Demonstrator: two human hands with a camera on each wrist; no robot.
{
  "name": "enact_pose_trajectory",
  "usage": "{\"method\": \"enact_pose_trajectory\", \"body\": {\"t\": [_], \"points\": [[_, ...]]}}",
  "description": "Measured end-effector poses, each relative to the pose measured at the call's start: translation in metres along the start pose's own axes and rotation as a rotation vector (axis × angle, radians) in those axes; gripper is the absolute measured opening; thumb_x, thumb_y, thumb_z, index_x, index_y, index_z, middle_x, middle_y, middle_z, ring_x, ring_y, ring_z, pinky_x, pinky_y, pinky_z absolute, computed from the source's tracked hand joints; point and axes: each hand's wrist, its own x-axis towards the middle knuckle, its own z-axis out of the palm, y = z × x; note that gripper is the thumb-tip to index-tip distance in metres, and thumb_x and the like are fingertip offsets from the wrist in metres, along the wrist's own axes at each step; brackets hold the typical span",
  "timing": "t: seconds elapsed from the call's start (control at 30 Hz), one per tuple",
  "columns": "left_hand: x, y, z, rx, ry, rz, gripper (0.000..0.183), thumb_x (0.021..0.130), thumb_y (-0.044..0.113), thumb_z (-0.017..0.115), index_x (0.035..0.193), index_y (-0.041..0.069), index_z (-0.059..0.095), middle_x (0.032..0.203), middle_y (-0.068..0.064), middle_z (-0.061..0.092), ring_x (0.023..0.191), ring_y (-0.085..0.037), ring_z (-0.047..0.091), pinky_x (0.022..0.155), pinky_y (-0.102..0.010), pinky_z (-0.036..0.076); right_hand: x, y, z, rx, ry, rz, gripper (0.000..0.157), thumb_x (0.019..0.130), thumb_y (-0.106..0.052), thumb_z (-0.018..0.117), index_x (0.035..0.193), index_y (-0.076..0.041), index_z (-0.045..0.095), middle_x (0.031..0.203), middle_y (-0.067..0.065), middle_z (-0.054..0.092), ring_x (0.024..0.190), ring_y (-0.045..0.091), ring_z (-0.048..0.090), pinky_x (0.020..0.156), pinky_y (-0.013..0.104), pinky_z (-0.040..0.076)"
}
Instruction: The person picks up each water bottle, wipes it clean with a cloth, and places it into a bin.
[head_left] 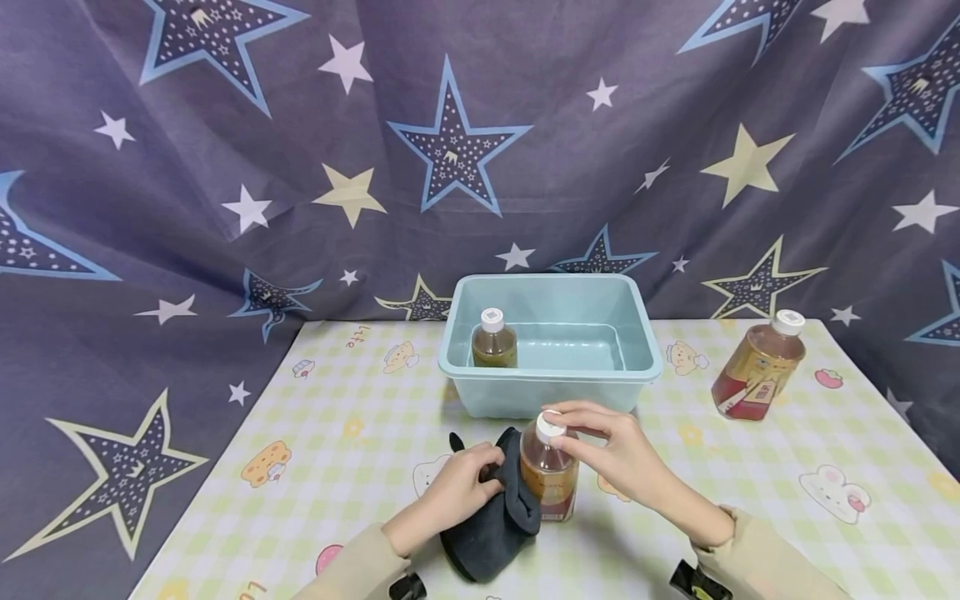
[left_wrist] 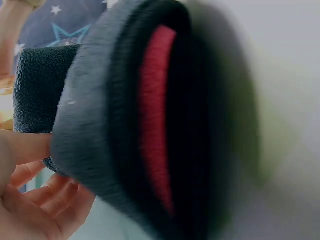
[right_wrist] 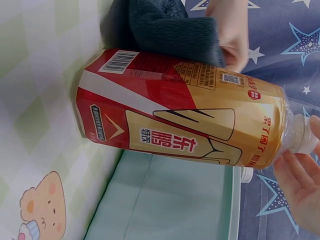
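My right hand (head_left: 611, 442) pinches the white cap of a drink bottle (head_left: 550, 479) standing upright on the table. In the right wrist view this bottle (right_wrist: 175, 110) shows a red and gold label, with the fingers at its cap. My left hand (head_left: 468, 487) grips a dark grey fleecy cloth (head_left: 487, 537) that lies against the bottle's left side. Seen from the left wrist, the folded cloth (left_wrist: 85, 110) has a red strip inside, and the thumb and fingers hold its edge.
Behind the hands stands a light blue plastic bin (head_left: 547, 392) with another capped bottle (head_left: 494, 342) upright inside at its left. A third bottle (head_left: 757, 367) stands at the right on the checkered tablecloth (head_left: 337, 467). A star-patterned curtain (head_left: 480, 233) hangs along the back.
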Motion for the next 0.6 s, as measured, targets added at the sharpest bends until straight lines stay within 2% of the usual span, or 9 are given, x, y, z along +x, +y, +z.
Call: {"method": "enact_pose_trajectory", "body": {"t": [0.2, 0.6], "points": [[0.0, 0.012, -0.013, -0.022, 0.043, -0.008, 0.015, 0.072, 0.002, 0.064, 0.08, 0.013, 0.057, 0.072, 0.007, 0.046, 0.062, -0.008, 0.042, 0.056, -0.019, 0.036, 0.0, 0.0, 0.0, -0.001, 0.0, -0.004, 0.026, 0.076, 0.002, 0.063, 0.102, -0.001, 0.064, 0.108, 0.012, 0.06, 0.099, 0.013, 0.057, 0.08, 0.025, 0.046], [0.003, 0.027, -0.03, -0.058, 0.14, 0.056, 0.021, 0.07, -0.004, 0.062, 0.078, 0.014, 0.056, 0.07, 0.007, 0.042, 0.057, -0.008, 0.038, 0.051, -0.018, 0.032, 0.0, 0.0, 0.001, 0.005, 0.006, -0.009, 0.026, 0.076, 0.002, 0.063, 0.101, 0.0, 0.064, 0.107, 0.013, 0.06, 0.099, 0.013, 0.057, 0.08, 0.023, 0.045]]}}
